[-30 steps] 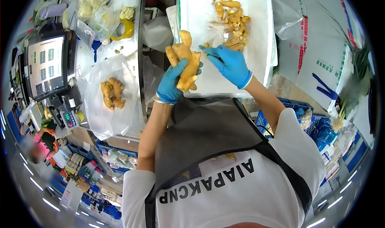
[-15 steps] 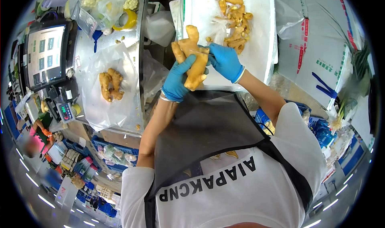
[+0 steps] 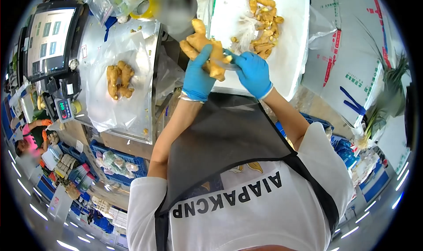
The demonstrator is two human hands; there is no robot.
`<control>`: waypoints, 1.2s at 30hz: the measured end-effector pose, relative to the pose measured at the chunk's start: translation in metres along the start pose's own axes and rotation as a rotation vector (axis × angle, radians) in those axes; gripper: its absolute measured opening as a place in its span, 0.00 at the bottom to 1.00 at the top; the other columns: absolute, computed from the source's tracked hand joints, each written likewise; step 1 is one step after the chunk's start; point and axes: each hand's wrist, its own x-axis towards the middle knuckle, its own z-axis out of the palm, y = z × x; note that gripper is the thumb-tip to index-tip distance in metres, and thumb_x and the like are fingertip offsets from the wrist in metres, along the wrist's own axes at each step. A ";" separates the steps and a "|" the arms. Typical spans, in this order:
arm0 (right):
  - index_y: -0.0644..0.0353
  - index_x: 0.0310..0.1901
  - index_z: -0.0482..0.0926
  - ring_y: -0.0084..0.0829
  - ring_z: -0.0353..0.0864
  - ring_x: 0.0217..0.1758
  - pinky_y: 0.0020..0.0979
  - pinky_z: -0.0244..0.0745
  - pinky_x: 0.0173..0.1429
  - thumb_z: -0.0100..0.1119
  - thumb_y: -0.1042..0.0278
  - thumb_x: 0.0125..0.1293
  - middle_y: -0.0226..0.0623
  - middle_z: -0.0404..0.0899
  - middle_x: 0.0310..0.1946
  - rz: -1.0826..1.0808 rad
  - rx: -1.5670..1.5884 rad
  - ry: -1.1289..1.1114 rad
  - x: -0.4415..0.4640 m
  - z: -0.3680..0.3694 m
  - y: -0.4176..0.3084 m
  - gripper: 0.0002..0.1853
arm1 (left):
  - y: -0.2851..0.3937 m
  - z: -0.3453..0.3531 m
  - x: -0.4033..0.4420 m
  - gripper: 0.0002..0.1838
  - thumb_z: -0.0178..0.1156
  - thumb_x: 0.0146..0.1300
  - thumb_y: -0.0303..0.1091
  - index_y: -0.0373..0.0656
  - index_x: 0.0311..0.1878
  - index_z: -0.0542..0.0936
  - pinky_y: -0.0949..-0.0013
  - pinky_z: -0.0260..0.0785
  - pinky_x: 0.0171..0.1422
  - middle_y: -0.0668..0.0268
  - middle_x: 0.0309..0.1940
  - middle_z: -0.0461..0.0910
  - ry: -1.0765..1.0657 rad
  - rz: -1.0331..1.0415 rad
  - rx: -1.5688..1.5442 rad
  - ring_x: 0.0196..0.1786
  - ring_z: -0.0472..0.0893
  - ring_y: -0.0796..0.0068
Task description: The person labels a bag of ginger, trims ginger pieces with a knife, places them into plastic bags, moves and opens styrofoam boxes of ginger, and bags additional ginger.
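My left hand, in a blue glove, is closed around a large branching ginger root held up over the near left edge of a white tray. My right hand, also gloved in blue, grips a small knife. Its blade lies against the lower part of the root; the handle is hidden in my fingers. Inside the tray lies a pile of ginger pieces beside crumpled clear plastic. To the left, another ginger root rests on a clear plastic bag on the metal counter.
A touchscreen and a scale display stand at the left. Yellow tape lies at the counter's back. White printed boards and leafy green stalks are at right. Another person works far left.
The ginger root has turned in my left hand and tilts more to the left. The knife has moved from the root's upper arm to its lower part. The view has shifted slightly.
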 end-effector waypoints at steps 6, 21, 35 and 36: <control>0.59 0.50 0.82 0.18 0.74 0.33 0.26 0.72 0.37 0.57 0.65 0.70 0.27 0.80 0.34 0.545 0.344 0.344 0.014 0.054 0.069 0.12 | 0.022 -0.004 -0.026 0.22 0.61 0.66 0.38 0.39 0.60 0.72 0.66 0.75 0.50 0.61 0.47 0.79 -0.047 0.003 -0.051 0.46 0.80 0.66; 0.59 0.44 0.81 0.48 0.81 0.43 0.44 0.73 0.51 0.60 0.56 0.56 0.51 0.82 0.41 -0.114 0.607 -0.400 0.219 0.273 -0.162 0.18 | 0.222 -0.267 -0.063 0.34 0.42 0.67 0.57 0.46 0.70 0.66 0.48 0.52 0.74 0.65 0.67 0.70 0.261 0.478 0.118 0.71 0.65 0.68; 0.58 0.60 0.74 0.45 0.84 0.43 0.42 0.79 0.49 0.64 0.47 0.57 0.47 0.84 0.41 0.989 -0.075 0.022 0.071 0.069 0.247 0.33 | 0.147 -0.145 -0.133 0.25 0.54 0.68 0.26 0.33 0.67 0.63 0.64 0.59 0.72 0.52 0.62 0.70 0.734 0.774 0.349 0.65 0.70 0.65; 0.59 0.62 0.70 0.46 0.84 0.44 0.42 0.78 0.50 0.65 0.47 0.56 0.47 0.83 0.43 0.984 -0.195 0.015 0.064 0.086 0.261 0.36 | 0.132 -0.107 -0.127 0.25 0.53 0.68 0.26 0.33 0.67 0.65 0.64 0.60 0.71 0.53 0.61 0.71 0.719 0.823 0.504 0.64 0.71 0.66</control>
